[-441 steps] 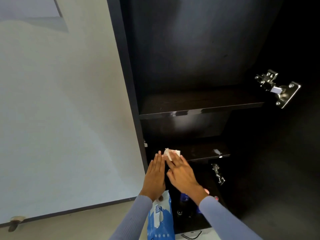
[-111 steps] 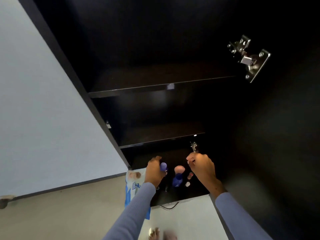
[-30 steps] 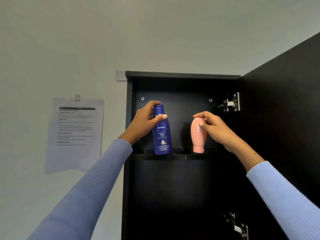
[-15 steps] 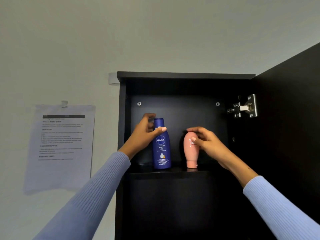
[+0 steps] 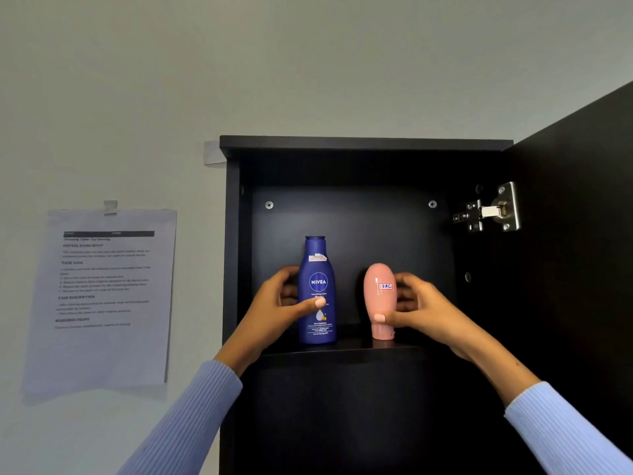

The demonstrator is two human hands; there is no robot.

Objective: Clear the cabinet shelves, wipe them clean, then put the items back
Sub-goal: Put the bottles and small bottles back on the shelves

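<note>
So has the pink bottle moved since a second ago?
Yes: the pink bottle, then held above the top shelf, now stands lower, on it, in the right hand.

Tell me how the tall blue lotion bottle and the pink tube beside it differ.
The tall blue plastic lotion bottle stands cap-up; the rounded pink plastic tube stands on its cap. The blue bottle is taller and carries a large printed label, while the pink tube bears only a small sticker. The left hand holds the blue bottle; the right hand holds the pink tube. Both stand upright on the dark cabinet shelf.

blue bottle (image 5: 317, 293): "NIVEA" | pink tube (image 5: 379, 299): sticker unclear | wall sheet (image 5: 102, 289): "TASK GOAL"
</note>
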